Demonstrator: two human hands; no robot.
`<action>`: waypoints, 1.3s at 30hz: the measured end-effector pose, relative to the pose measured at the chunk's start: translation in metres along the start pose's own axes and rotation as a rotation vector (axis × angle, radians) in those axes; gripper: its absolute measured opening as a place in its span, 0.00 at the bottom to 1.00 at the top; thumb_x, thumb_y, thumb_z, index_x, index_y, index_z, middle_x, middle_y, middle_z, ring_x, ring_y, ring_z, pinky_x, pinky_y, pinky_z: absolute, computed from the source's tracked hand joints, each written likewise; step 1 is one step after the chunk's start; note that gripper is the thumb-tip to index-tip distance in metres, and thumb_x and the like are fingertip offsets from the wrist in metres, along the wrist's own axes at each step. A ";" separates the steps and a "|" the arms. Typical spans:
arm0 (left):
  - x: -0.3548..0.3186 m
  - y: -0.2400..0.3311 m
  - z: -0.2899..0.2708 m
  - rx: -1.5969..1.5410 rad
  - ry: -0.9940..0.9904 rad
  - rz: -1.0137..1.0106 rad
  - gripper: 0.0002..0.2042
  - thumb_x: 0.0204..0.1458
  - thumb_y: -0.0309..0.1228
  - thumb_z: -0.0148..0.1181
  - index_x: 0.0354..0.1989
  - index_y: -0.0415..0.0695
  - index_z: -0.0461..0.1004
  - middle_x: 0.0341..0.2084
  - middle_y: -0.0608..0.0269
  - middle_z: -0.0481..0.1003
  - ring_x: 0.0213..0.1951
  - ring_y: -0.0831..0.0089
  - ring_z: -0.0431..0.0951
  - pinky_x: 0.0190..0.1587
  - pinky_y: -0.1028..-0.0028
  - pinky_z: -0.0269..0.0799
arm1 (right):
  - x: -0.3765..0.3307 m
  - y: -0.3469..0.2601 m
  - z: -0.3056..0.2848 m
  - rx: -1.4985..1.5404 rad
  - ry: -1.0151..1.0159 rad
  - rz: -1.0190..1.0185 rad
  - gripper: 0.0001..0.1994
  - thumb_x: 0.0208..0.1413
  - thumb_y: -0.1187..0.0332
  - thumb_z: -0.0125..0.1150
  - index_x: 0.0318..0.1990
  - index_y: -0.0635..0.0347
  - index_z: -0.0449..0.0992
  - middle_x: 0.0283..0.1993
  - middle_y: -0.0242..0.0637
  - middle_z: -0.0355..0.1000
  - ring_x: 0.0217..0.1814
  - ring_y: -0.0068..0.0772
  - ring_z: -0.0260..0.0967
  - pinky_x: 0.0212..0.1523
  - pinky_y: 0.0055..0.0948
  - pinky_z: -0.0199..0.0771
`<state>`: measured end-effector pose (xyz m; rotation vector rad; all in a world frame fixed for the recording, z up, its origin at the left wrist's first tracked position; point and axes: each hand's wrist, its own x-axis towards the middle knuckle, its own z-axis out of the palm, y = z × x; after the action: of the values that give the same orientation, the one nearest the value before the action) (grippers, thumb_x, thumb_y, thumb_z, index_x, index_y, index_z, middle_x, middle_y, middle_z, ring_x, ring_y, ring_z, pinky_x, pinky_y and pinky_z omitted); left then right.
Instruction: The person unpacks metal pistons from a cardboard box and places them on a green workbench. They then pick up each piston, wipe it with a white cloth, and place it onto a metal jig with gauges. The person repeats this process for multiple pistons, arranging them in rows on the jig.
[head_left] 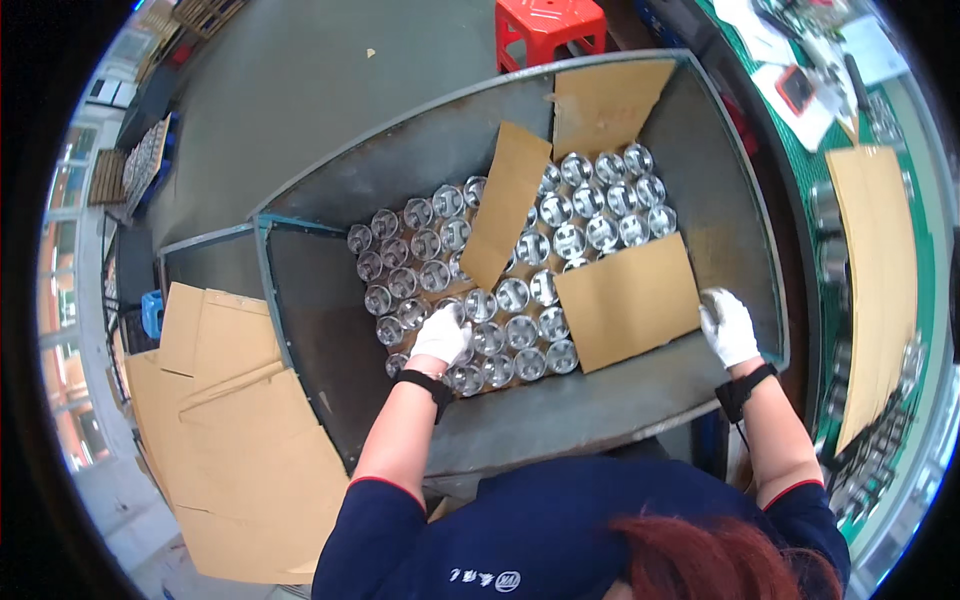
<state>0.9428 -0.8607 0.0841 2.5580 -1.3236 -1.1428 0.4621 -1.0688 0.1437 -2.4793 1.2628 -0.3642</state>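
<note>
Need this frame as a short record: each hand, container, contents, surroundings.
left_hand: white-gloved hand, among the parts; grip hidden
right_hand: white-gloved hand, at right edge of flat cardboard sheet; contact unclear
container: large grey bin
contents: round shiny metal parts in rows; cardboard strip slanting across them
surroundings: red stool beyond bin; stacked cardboard at left
</note>
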 end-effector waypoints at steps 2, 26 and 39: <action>0.006 0.025 -0.018 -0.014 0.030 -0.011 0.23 0.55 0.39 0.60 0.56 0.39 0.73 0.51 0.40 0.77 0.54 0.46 0.77 0.58 0.56 0.73 | 0.079 0.015 -0.001 -0.014 -0.015 -0.124 0.15 0.52 0.71 0.64 0.48 0.61 0.76 0.48 0.49 0.76 0.51 0.56 0.74 0.54 0.46 0.74; 0.284 0.164 0.091 0.240 0.382 -0.409 0.56 0.41 0.47 0.75 0.75 0.42 0.44 0.74 0.42 0.50 0.63 0.40 0.68 0.63 0.58 0.69 | 0.452 0.063 0.095 -0.269 0.244 -0.690 0.20 0.46 0.74 0.59 0.51 0.63 0.74 0.44 0.53 0.74 0.46 0.59 0.71 0.50 0.47 0.72; 0.139 0.280 0.241 0.360 -0.138 0.299 0.35 0.52 0.25 0.52 0.72 0.39 0.55 0.71 0.40 0.56 0.35 0.54 0.80 0.36 0.54 0.81 | 0.463 0.078 0.099 -0.182 0.205 -0.661 0.14 0.47 0.71 0.63 0.44 0.58 0.80 0.40 0.47 0.78 0.44 0.54 0.76 0.47 0.43 0.78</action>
<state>0.6491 -1.0710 -0.0757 2.4075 -2.0294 -1.1254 0.7073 -1.4715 0.0564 -3.0345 0.5106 -0.7007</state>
